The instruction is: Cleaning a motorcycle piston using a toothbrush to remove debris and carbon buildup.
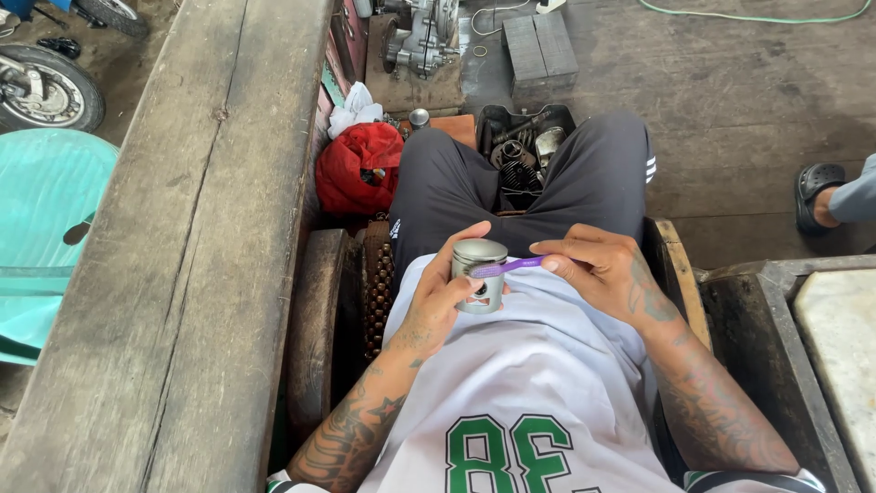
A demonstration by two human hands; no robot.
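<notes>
Nearest the camera lay the white jersey of the seated person, and just above it both hands worked at the lap. The left hand was curled closed around a small silver metal piston, thumb and fingers wrapping its side so the flat crown faced up. The right hand, to the right of the piston, pinched the handle of a slim purple plastic brush in closed fingers, its head lying across the piston's top edge. The step in hand looked like scrubbing the crown; a next stroke would call for a steady grip and slight turning of the piston. Beyond the piston, between the knees, sat a black tray of engine parts; left of it, a red cloth bag against the long grey wooden plank.
</notes>
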